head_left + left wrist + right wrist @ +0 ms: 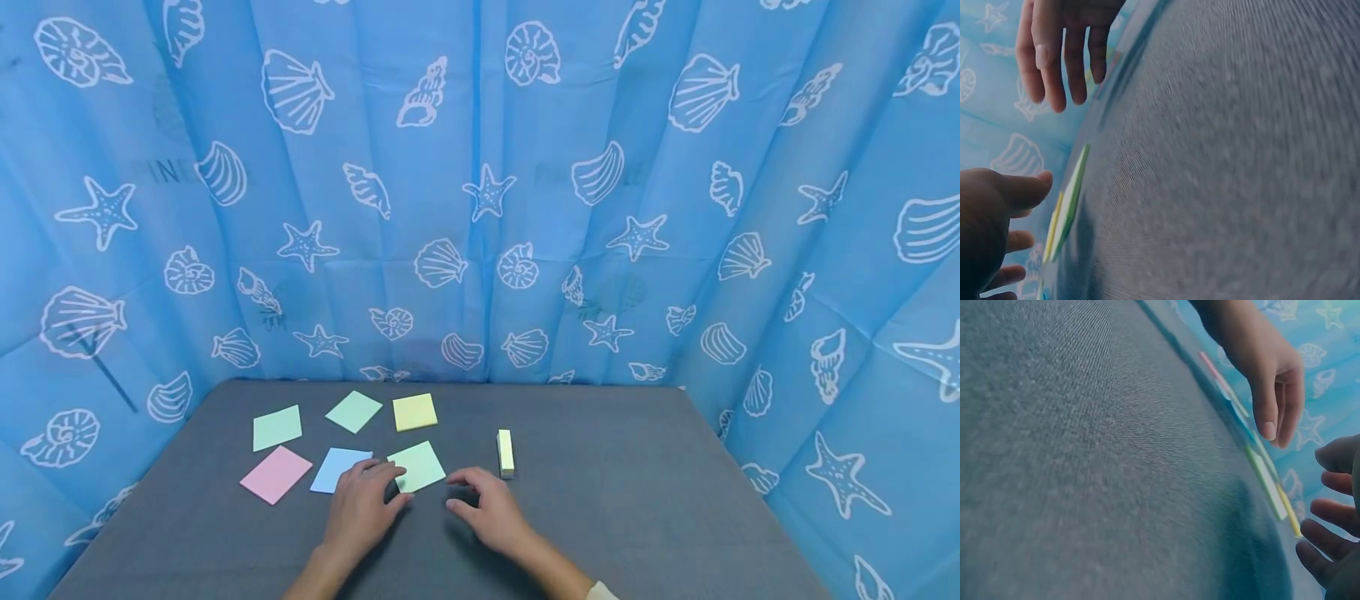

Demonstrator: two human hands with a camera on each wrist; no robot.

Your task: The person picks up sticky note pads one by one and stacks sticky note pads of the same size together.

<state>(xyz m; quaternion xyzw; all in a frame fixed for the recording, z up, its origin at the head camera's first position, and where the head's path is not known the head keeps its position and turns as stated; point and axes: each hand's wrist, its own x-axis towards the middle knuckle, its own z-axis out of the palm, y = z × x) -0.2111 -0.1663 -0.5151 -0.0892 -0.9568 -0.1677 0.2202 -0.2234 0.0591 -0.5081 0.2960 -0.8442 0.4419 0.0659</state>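
A pale green sticky note pad [417, 467] lies flat on the dark grey table, between and just beyond my two hands. My left hand [364, 505] hovers at its left side with relaxed, slightly bent fingers. In the head view those fingertips overlap the pad's left edge; whether they touch it I cannot tell. My right hand [489, 510] is held above the cloth near the pad's right corner, its fingers loosely curved around nothing. The left wrist view shows the green pad [1071, 203] edge-on beside my left thumb. A blue pad [339, 470] is partly hidden behind my left hand.
Left and behind are a pink pad [276, 475], a green pad [277, 427], another green pad [354, 412] and a yellow pad [415, 412]. A narrow pale yellow block [506, 454] stands beyond my right hand. A blue shell-patterned curtain [480, 208] borders the table [637, 500].
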